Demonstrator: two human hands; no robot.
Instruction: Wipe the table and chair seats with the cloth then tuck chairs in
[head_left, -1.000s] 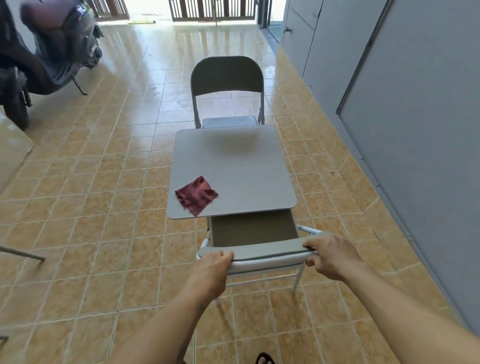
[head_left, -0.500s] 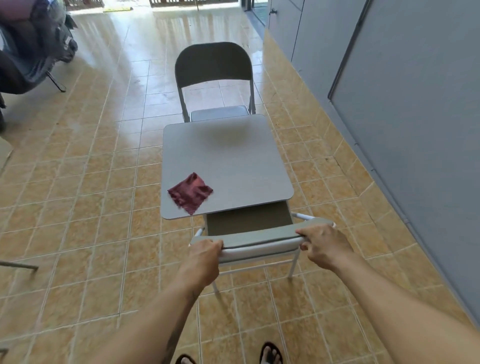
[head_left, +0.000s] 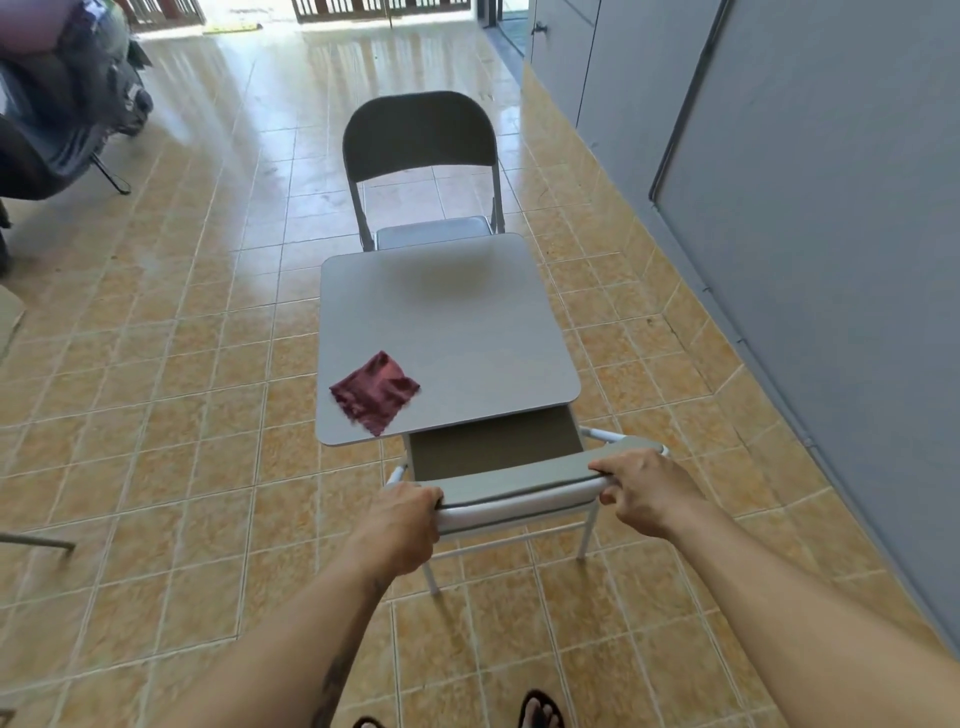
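A small grey square table (head_left: 457, 322) stands on the tiled floor. A dark red cloth (head_left: 375, 391) lies crumpled on its near left corner. The near folding chair (head_left: 514, 480) sits with its seat mostly under the table's near edge. My left hand (head_left: 400, 525) grips the left end of its backrest top and my right hand (head_left: 641, 491) grips the right end. A second grey folding chair (head_left: 421, 135) faces me at the far side, only the back strip of its seat showing past the table.
A grey wall with doors (head_left: 779, 182) runs along the right, close to the table. A covered scooter (head_left: 62, 98) is parked at the far left. A metal leg (head_left: 36, 542) pokes in at the left edge. My sandalled feet (head_left: 540, 709) show at the bottom.
The near chair has slid further under the table with both hands still on its backrest. My head has come closer, so my feet came into view.
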